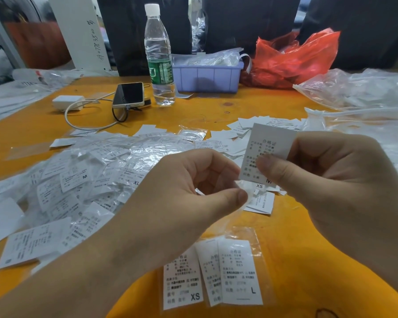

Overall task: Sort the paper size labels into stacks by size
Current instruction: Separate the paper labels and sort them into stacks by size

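From the head view, my right hand [331, 175] pinches one paper label [270, 148] between thumb and fingers, held up above the middle of the surface [216, 106] with its print facing me; my thumb covers part of the lower text and the size letter at the bottom looks like an M, though it is half hidden. My left hand [193, 180] is curled, thumb and forefinger closed on what seems a scrap of clear sleeve [246, 188] just below the label; I cannot be sure what it is. To do this step well I would slide my thumb off the size letter, read it fully, then lay the label square on the matching stack, not on the loose heap.

The unsorted heap [78, 180], labels mixed with clear sleeves, spreads across the left half of the surface. At the near edge lie an XS label [182, 278] and an L label [239, 271], side by side. A smaller scatter of labels [251, 125] sits beyond my right hand.

The surface is orange. Toward its far edge stand a water bottle [159, 56], a phone [129, 95] on a white cable, a white charger [68, 102], a lilac bin [207, 76] and a red bag [292, 58]. Clear plastic bags [359, 90] pile at the far right corner
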Demonstrator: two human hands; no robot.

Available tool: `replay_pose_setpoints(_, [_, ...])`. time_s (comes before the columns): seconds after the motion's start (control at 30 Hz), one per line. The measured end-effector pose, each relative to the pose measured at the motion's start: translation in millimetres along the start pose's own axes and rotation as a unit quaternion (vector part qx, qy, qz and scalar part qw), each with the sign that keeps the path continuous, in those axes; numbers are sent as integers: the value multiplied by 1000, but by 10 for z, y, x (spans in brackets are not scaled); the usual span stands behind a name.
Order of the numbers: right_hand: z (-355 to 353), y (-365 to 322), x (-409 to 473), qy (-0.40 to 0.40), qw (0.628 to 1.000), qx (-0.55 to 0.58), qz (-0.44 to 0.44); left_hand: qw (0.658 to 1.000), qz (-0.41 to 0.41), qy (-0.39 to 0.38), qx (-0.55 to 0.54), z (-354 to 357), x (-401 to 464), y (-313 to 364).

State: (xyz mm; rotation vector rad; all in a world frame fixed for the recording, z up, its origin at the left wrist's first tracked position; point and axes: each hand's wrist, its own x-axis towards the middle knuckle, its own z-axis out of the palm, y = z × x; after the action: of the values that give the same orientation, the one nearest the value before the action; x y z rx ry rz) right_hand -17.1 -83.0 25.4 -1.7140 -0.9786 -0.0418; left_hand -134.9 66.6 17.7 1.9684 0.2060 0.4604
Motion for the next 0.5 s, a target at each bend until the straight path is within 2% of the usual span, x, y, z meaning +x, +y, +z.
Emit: replay_pose_setpoints(0.5, [8,33,3,-1,1000,0,-23,999,13,27,21,8,-3,45])
